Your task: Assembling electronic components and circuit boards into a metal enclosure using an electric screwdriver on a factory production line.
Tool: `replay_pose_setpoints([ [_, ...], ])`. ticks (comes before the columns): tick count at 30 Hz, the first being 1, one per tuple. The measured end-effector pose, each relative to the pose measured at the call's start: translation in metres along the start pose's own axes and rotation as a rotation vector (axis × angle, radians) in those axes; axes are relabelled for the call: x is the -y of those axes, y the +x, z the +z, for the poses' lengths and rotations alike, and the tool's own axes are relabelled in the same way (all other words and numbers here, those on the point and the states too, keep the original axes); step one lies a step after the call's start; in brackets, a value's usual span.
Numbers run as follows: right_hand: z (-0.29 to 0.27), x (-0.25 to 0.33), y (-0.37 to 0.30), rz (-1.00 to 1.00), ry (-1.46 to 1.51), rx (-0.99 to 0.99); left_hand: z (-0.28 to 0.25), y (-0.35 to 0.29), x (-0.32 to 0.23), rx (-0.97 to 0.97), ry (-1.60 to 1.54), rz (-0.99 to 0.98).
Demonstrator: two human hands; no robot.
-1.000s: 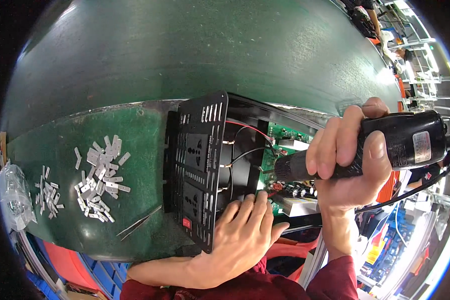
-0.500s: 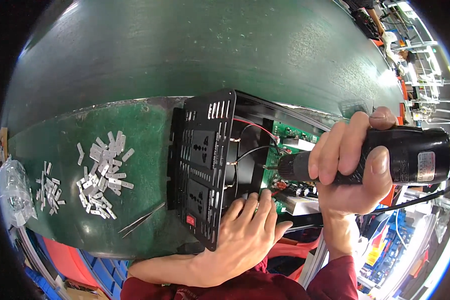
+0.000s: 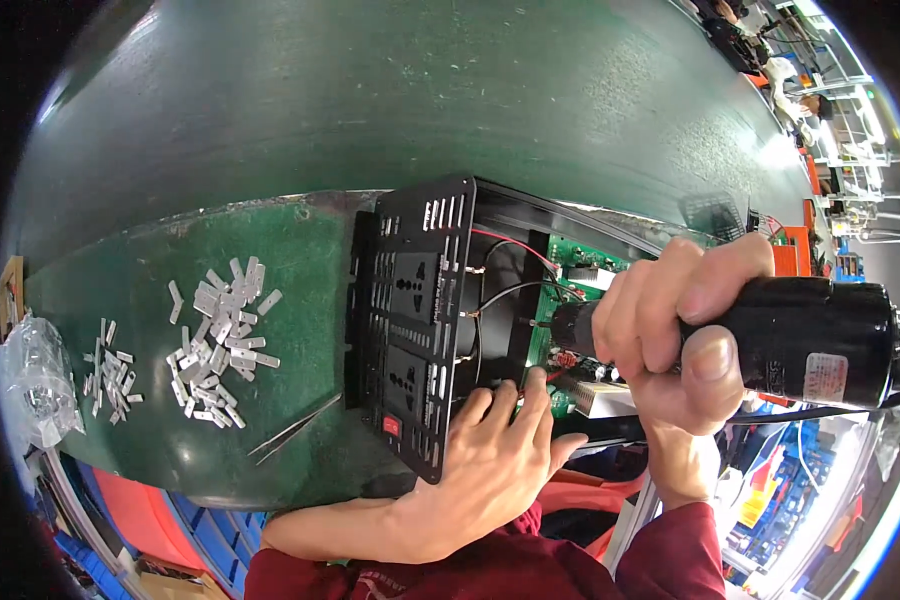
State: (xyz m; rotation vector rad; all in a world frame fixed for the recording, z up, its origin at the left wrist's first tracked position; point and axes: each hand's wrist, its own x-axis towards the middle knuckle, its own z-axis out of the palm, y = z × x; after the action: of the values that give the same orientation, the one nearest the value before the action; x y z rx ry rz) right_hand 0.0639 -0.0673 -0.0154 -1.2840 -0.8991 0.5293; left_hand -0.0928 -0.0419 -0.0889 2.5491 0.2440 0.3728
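My right hand [image 3: 670, 330] is wrapped round a black electric screwdriver [image 3: 820, 335], held nearly level with its tip pointing left. The tip is over the green circuit board [image 3: 567, 250] inside an open black metal case [image 3: 420, 230]; whether it touches a screw I cannot make out. My left hand [image 3: 475, 465] lies over the near side of the case, fingers stretched out and their tips inside by the board. Two sockets and a red rocker switch [image 3: 391, 427] sit in the case's slotted panel. Red and black wires run from behind the panel to the board.
Tweezers [image 3: 295, 428] lie left of the case. Farther left are a pile of flat silver metal pieces [image 3: 215, 345], a smaller pile of thin pieces [image 3: 110, 375] and a clear plastic bag [image 3: 40, 385]. A black mesh grille [image 3: 708, 212] lies behind the screwdriver.
My right hand and the screwdriver have shifted left, and the tool's rear end sits lower. My left hand stays on the case. The whole view has shifted slightly.
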Motion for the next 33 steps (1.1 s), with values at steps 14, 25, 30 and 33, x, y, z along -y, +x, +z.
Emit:
replay_pose_setpoints([
  [14, -0.006, -0.004, -0.002, 0.016, 0.057, -0.006, -0.004, -0.001, 0.002, 0.104, 0.029, 0.042],
  [25, -0.008, -0.004, -0.007, -0.001, 0.086, 0.001, -0.011, 0.001, 0.001, 0.125, 0.002, 0.056],
  [30, -0.010, -0.008, -0.008, -0.002, 0.128, -0.027, -0.006, 0.000, 0.000, 0.102, -0.060, 0.045],
  [33, -0.023, -0.008, -0.013, -0.013, 0.059, 0.043, -0.006, -0.002, 0.000, 0.126, -0.064, 0.031],
])
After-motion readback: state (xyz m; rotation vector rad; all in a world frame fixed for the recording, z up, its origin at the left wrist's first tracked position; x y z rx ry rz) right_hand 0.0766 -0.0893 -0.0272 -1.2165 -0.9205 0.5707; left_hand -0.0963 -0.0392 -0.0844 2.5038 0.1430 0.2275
